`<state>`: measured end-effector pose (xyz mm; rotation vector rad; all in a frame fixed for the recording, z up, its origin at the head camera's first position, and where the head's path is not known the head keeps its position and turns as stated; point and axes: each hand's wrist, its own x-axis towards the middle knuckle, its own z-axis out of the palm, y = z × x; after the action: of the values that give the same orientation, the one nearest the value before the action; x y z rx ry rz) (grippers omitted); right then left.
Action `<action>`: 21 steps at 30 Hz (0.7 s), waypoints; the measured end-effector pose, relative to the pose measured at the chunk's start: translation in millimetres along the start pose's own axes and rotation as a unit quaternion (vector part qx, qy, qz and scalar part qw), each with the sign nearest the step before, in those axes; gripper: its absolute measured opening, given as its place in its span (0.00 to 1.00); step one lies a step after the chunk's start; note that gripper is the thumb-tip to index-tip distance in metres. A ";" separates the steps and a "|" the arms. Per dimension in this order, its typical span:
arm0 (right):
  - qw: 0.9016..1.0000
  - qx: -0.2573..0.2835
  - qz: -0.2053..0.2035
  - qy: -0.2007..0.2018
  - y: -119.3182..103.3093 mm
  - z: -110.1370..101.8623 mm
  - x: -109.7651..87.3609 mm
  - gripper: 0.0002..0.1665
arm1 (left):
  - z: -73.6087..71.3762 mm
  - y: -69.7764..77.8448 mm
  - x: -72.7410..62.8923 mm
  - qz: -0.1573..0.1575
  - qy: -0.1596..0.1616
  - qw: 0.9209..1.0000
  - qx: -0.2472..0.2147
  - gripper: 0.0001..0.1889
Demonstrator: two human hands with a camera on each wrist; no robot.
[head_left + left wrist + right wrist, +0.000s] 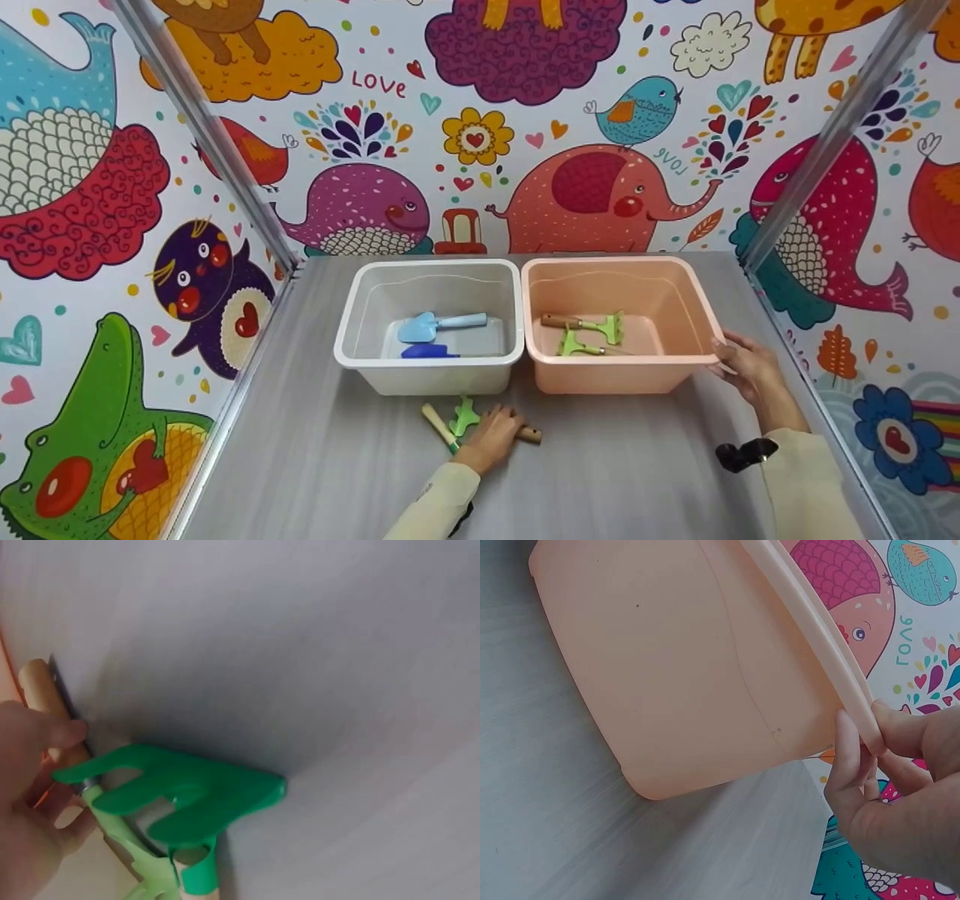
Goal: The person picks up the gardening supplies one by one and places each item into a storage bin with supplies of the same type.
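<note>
On the table in front of the bins, my left hand (491, 437) grips the brown wooden handle (531, 433) of a small hand rake. Its light green head (465, 416) sticks out to the left of the fingers. A second garden tool with a pale wooden handle (437, 421) lies beside it; its dark green pronged head (184, 791) fills the middle of the left wrist view, close to the hand. My right hand (750, 367) pinches the right rim of the peach bin (675, 667), thumb on one side and fingers on the other.
Inside the peach bin lie two light green rakes (611, 328). A white bin (431, 379) stands against its left side, holding a light blue shovel (420, 328) and a dark blue tool (427, 351). Patterned walls enclose the table at the back and sides.
</note>
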<state>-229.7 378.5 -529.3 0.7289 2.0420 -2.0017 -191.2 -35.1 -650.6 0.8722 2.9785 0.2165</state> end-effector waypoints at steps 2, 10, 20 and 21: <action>1.000 -0.002 -0.003 -0.003 -0.1 0.4 -0.1 0.48 | 1.6 0.8 1.3 0.001 0.002 1.000 0.014 0.14; 1.000 0.009 0.003 -0.001 -0.7 0.9 0.9 0.48 | 6.7 3.6 3.1 0.000 0.002 1.000 0.010 0.15; 1.000 -0.003 -0.001 -0.001 -0.4 0.7 0.0 0.48 | 7.7 6.6 4.2 0.019 0.004 1.000 0.011 0.16; 1.000 -0.004 -0.001 -0.001 -0.6 0.4 0.2 0.48 | 7.4 6.7 4.3 0.019 0.006 1.000 0.009 0.17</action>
<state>-230.2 378.1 -528.9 0.7227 2.0487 -1.9939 -190.8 -26.3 -656.9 0.9321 2.9822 0.1976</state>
